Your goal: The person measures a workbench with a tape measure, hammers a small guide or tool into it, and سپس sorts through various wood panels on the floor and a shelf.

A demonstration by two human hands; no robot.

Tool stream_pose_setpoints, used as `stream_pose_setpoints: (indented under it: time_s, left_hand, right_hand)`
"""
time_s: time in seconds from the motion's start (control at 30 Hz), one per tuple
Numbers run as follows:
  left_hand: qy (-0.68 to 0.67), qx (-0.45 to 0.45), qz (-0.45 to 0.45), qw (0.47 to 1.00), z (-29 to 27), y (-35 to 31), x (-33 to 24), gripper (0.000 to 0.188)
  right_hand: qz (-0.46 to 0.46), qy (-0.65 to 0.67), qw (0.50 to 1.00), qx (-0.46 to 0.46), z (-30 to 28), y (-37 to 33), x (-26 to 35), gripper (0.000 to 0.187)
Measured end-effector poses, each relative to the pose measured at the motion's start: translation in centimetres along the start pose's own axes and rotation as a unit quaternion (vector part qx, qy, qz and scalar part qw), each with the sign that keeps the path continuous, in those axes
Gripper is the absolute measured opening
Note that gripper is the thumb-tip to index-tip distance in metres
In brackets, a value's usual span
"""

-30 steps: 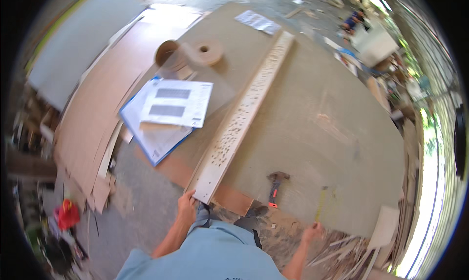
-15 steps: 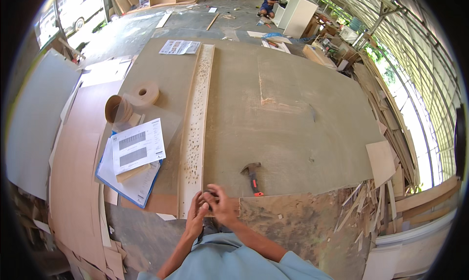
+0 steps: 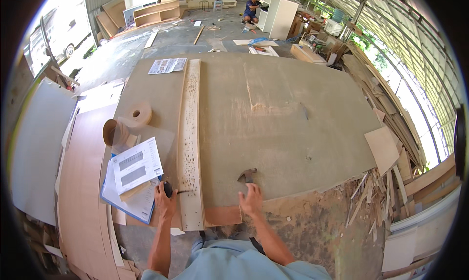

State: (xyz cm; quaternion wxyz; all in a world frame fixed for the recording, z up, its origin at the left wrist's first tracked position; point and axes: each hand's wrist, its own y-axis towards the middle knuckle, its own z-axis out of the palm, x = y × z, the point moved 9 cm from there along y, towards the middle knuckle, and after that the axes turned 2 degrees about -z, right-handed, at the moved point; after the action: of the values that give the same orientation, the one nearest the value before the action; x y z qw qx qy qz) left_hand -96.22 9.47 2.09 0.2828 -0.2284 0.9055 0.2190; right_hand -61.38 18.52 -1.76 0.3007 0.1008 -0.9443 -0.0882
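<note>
My left hand (image 3: 165, 203) is closed around a small black tool (image 3: 168, 188) with a thin dark shaft that points right, over the plank; its exact kind is unclear. A claw hammer (image 3: 248, 174) lies on the big board to the right, and my right hand (image 3: 251, 200) closes over its handle, hiding most of it. Between my hands runs a long pale wooden plank (image 3: 189, 133) with raised edges, its face dotted with many dark specks or holes. Just left of it, printed sheets (image 3: 137, 165) rest on a blue clipboard (image 3: 146, 220).
Rolls of edge banding (image 3: 140, 113) sit by the papers. Another leaflet (image 3: 167, 66) lies at the board's (image 3: 283, 143) far left. Wood offcuts (image 3: 391, 187) pile up at the right. Far off, a person (image 3: 250, 10) crouches by a white cabinet (image 3: 281, 18).
My hands were together over the plank's near end and have parted. The left went left with the black tool; the right moved right onto the hammer handle. The view has shifted.
</note>
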Motion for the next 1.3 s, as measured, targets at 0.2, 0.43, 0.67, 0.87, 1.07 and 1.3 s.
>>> stream_pose_setpoints:
  time_s: [0.2,0.43,0.67,0.87,1.07,1.3]
  left_hand:
    - [0.141,0.096,0.054,0.984,3.8,1.3,4.3,0.060]
    - [0.154,0.025,0.037,0.987,1.9,0.4,2.4,0.062]
    - [0.043,0.034,0.145,0.988,5.8,5.1,-1.2,0.047]
    - [0.049,0.080,0.152,0.984,11.4,12.2,-1.8,0.062]
    - [0.045,0.149,0.065,0.986,16.9,15.6,0.2,0.084]
    - [0.010,0.165,0.061,0.984,18.0,15.9,0.9,0.089]
  right_hand:
    - [0.087,-0.174,0.981,-0.002,-1.5,-1.1,-3.1,0.048]
    - [0.105,-0.161,0.981,0.028,1.4,-0.7,-3.7,0.039]
    - [0.234,0.341,0.911,0.006,1.2,-0.4,-5.3,0.029]
    - [0.232,0.621,0.749,-0.010,0.6,-3.0,3.0,0.025]
    - [0.125,0.246,0.957,0.088,1.5,-4.3,7.7,0.028]
    - [0.025,0.224,0.965,0.132,7.2,-2.8,12.3,0.026]
